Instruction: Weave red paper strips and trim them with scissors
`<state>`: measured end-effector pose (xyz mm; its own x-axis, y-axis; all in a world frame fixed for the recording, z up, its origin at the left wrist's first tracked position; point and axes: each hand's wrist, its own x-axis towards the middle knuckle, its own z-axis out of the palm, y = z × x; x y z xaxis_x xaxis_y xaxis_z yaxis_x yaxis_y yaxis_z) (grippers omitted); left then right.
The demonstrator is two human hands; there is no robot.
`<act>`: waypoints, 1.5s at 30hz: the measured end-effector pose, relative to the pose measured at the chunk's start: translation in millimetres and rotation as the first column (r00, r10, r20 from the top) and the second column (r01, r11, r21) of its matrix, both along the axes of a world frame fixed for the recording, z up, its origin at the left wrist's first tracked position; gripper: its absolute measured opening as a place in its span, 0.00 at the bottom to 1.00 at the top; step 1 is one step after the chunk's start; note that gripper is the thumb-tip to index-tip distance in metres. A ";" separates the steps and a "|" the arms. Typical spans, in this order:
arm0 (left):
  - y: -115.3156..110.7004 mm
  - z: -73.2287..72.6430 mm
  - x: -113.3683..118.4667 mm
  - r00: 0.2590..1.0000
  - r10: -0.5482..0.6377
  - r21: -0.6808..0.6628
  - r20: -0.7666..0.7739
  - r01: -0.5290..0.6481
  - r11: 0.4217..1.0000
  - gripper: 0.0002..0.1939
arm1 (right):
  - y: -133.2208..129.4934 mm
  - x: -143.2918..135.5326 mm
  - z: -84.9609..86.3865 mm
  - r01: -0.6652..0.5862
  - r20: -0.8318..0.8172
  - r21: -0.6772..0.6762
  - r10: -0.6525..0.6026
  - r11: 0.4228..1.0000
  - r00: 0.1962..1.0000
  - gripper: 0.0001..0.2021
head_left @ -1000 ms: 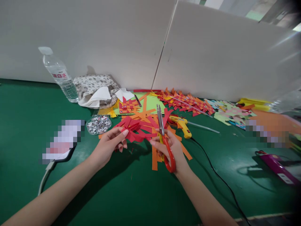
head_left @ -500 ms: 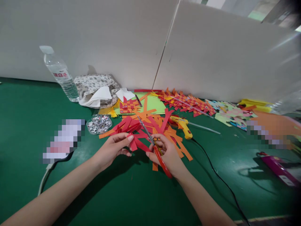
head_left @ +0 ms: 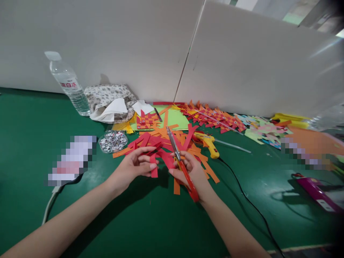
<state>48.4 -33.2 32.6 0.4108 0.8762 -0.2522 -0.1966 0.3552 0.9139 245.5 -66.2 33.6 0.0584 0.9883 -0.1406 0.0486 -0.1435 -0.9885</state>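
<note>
My left hand [head_left: 139, 165] is closed, pinching a red paper strip [head_left: 154, 170] whose short end hangs below the thumb. In my right hand [head_left: 189, 170] is a pair of scissors [head_left: 185, 171] with red handles, its blades together and pointing up and away. A second stretch of red paper [head_left: 167, 159] runs to the right fingertips, which seem to touch it; whether both red parts are one strip I cannot tell. Under and beyond both hands lies a heap of red and orange paper strips [head_left: 208, 168].
Behind are woven red-orange paper pieces [head_left: 215, 116], light green paper [head_left: 176, 118] and a tissue pouch [head_left: 110, 95]. A water bottle [head_left: 70, 86], a bag of googly eyes [head_left: 113, 142] and a phone [head_left: 73, 159] stand left. Right are a yellow glue gun [head_left: 211, 143] and purple power strip [head_left: 318, 193].
The scissors have swung more upright in my right hand. My left fingers have shifted on the red strip, its end now hanging down, and the red paper between the hands bends upward.
</note>
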 end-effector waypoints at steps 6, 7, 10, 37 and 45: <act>-11.1 -12.1 14.1 0.992 -0.115 -0.022 -0.048 0.114 0.993 0.28 | -0.6 -0.4 9.9 0.019 -0.151 -0.082 -0.031 0.996 0.988 0.24; -12.2 -13.7 14.8 0.988 -0.141 -0.008 -0.058 0.141 0.990 0.24 | -1.3 -0.3 9.8 0.005 -0.169 -0.082 -0.019 0.997 0.985 0.24; -15.0 -15.7 15.0 0.972 -0.220 0.070 -0.088 0.226 0.972 0.14 | -3.5 -1.0 9.3 -0.014 -0.204 -0.105 -0.008 0.994 0.979 0.25; -26.2 -5.3 13.7 0.884 -0.246 0.359 -0.397 0.396 0.845 0.18 | -9.1 -9.0 16.7 0.047 -0.213 -0.024 -0.051 0.999 0.976 0.24; -24.9 0.3 9.9 0.891 -0.210 0.396 -0.402 0.376 0.838 0.17 | -4.5 -4.1 11.4 -0.036 -0.180 -0.011 0.033 0.999 0.983 0.26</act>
